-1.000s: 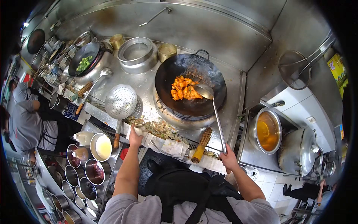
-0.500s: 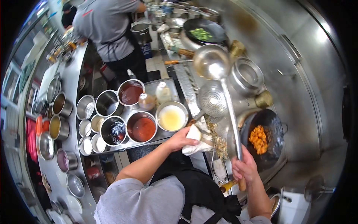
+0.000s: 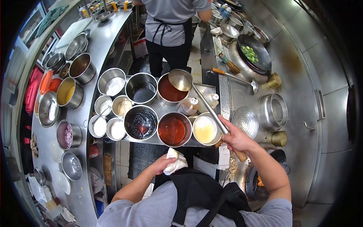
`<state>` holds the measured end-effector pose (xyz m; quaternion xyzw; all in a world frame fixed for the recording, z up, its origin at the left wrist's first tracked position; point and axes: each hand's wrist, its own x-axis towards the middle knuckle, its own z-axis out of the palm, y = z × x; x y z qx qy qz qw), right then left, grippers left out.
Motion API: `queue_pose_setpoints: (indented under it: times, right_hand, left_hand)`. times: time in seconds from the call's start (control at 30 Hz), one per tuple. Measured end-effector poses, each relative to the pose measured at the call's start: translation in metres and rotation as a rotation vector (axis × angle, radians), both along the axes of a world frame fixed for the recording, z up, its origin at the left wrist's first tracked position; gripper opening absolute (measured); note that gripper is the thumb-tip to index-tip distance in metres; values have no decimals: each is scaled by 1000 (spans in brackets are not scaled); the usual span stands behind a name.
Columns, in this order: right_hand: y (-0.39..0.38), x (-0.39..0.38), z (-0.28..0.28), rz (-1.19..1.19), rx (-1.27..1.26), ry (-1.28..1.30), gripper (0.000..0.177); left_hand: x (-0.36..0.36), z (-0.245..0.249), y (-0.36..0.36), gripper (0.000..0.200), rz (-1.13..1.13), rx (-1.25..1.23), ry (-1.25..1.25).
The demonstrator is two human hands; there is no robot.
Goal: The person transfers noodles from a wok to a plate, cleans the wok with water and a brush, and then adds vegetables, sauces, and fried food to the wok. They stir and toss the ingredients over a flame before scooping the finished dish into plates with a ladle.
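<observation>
On my feed the right hand (image 3: 238,137) is closed round the ladle (image 3: 180,79), gripping the shaft with the wooden end poking out below the palm. The ladle slants up and left, its bowl over the dark red sauce (image 3: 171,95) in a back-row pot; I can't tell whether it touches anything there. The left hand (image 3: 162,165) is pinched shut on a folded white cloth (image 3: 177,163), held near the torso in front of the pots.

Just beyond it I see a front row: black sauce (image 3: 138,123), clear red sauce (image 3: 174,130) and a creamy liquid (image 3: 205,129). Two bottles (image 3: 189,106) stand behind the last of these. To the right lies a perforated strainer (image 3: 245,122), and nearer me, partly behind the right arm, a wok (image 3: 251,183) with orange food (image 3: 260,181). Farther off, greens (image 3: 249,54) sit in another wok (image 3: 264,47), and a co-worker (image 3: 170,32) stands back turned.
</observation>
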<state>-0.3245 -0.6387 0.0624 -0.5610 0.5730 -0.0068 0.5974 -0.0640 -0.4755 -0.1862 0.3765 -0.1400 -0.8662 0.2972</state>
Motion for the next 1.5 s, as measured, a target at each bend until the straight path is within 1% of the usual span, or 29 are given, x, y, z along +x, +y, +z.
queue_pose_setpoints:
  times: [0.1,0.23,0.33,0.37,0.43,0.47,0.5,0.57,0.63,0.77,0.83,0.87,0.9,0.97,1.0,1.03,1.07,1.1,1.13,1.17,1.2,1.23,1.27,1.3,1.33,1.4,1.43,1.47,1.5]
  right_hand:
    - [-15,13,11,78,-18,89,77]
    - [-33,25,20,109,42,145,75]
    - [-42,28,23,-50,220,2,75]
    - [-41,24,24,-54,217,4,75]
    - [-36,9,24,-232,374,-288,75]
    - [-30,1,23,-281,383,-345,74]
    - [-23,-8,22,-284,381,-350,74]
    - [-7,-24,18,-347,410,-615,74]
    - [10,-35,19,-361,382,-705,74]
    - [54,-72,13,-503,466,-1096,74]
    - [94,-104,12,-592,456,-1226,75]
    - [121,-120,10,-629,451,-1321,77]
    - [149,-140,9,-646,421,-1379,78]
    - [219,-170,12,-778,315,-1449,79]
    - [255,-180,19,-858,267,-1465,81]
    - [291,-188,25,-976,180,-1390,82]
    - [318,-188,39,-1108,61,-1243,83]
    - [337,-187,56,-1213,-23,-1088,83]
    - [351,-190,66,-1267,-115,-834,82]
    - [364,-197,63,-1362,-196,-810,85]
    - [376,-204,59,-1404,-235,-734,84]
    - [386,-222,54,-1447,-265,-663,84]
    - [393,-232,46,-1459,-285,-664,84]
    - [399,-242,35,-1486,-285,-457,83]
    - [405,-251,26,-1505,-280,-252,83]
    - [410,-265,12,-1564,-281,-213,82]
    - [414,-273,4,-1614,-264,-176,81]
    - [421,-284,-7,-1703,-309,-420,79]
    - [430,-290,-18,-1715,-314,-417,79]
  left_hand:
    - [10,-2,0,46,71,-12,-21]
    - [11,-13,-6,43,78,-31,-21]
    - [3,-15,-11,44,6,-67,17]
    - [0,-13,-12,44,2,-70,19]
    - [-8,-6,-14,44,-34,-134,43]
    - [-12,-9,-12,43,-58,-142,53]
    - [-15,-11,-12,43,-62,-144,49]
    - [-19,-8,-13,46,-135,-175,65]
    - [-21,-1,-17,46,-190,-188,28]
    - [-36,18,-37,45,-305,-193,-30]
    - [-47,18,-47,46,-414,-195,-38]
    - [-51,14,-52,47,-448,-187,-100]
    - [-60,7,-60,49,-506,-191,-154]
    - [-80,9,-72,50,-504,-244,-202]
    - [-88,14,-82,52,-570,-289,-171]
    - [-100,16,-92,54,-614,-326,-144]
    - [-117,15,-95,63,-577,-346,-45]
    - [-125,-11,-99,68,-584,-368,-24]
    - [-137,-9,-104,64,-635,-401,-110]
    - [-152,-6,-111,61,-673,-438,-197]
    - [-172,5,-115,52,-731,-447,-135]
    - [-201,32,-118,47,-836,-412,-82]
    - [-224,40,-120,42,-855,-435,-82]
    - [-246,44,-120,37,-872,-459,-80]
    - [-269,49,-118,38,-889,-463,-73]
    - [-313,61,-110,39,-938,-448,-2]
    - [-332,67,-102,32,-948,-453,-9]
    - [-351,75,-93,33,-977,-432,-18]
    - [-364,80,-84,33,-1004,-411,-27]
